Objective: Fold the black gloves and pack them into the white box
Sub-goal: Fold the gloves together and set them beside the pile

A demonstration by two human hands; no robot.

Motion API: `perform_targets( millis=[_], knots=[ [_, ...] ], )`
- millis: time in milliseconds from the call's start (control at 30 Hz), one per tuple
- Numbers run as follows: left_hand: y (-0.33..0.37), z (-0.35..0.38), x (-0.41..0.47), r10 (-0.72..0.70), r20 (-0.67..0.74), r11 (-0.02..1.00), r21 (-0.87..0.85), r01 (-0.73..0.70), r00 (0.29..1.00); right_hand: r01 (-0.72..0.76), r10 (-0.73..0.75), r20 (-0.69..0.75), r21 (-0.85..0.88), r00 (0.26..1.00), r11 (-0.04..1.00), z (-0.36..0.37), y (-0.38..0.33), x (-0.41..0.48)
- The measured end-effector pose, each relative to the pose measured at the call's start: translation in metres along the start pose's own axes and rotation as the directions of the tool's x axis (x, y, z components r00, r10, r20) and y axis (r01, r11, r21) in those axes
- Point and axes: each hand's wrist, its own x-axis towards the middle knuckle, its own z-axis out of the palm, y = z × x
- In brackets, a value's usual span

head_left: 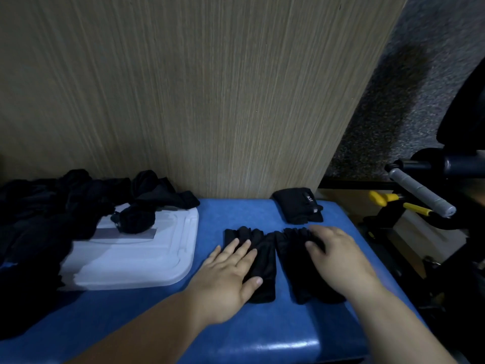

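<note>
Blue padding covers the bench (236,337) that serves as the work surface, with a wood-grain panel (183,101) standing upright behind it.

From the head camera, the only view, two black gloves lie flat side by side, fingers pointing toward the panel, each under one hand. They seem to be laid out this way so the pair can be smoothed and squared before folding. The left hand (231,274) lies palm down on the left glove (265,258), its fingers straight and slightly spread and its thumb across the cuff end, pressing the cloth flat. The right hand (338,256) covers the right glove (291,258) with the wrist over the cuff. Its fingers are gently arched, their tips on the glove's finger end, and nothing is visibly pinched. Both forearms reach in from the near edge and angle toward each other.

Left of the left hand, close by, sits the white box (147,258), lid on, with a balled glove (136,222) on top. This suggests packing has not begun. Further left of it is a heap of gloves (39,219). Beyond the right hand's fingertips, near the panel, lies a folded glove (296,206), probably a finished one set aside. Off the bench to the right of that hand is a yellow-handled tool (385,198).
</note>
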Motion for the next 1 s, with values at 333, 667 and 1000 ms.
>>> perform_targets(
  millis=[333,667,1000],
  knots=[
    [0.008,-0.001,0.004,-0.088,0.075,0.995,0.058,0.084,0.993,-0.424,0.336,0.313,0.280,0.888,0.861,-0.007,0.013,0.007],
    [0.010,-0.011,0.000,-0.057,0.032,0.986,-0.158,0.061,0.998,-0.409,0.105,0.417,0.755,0.903,0.512,-0.012,-0.025,-0.001],
    [0.003,-0.026,0.005,-0.520,-0.114,0.467,-0.868,0.170,0.846,-0.330,-0.027,0.410,0.770,0.912,0.546,0.006,-0.042,-0.002]
  ],
)
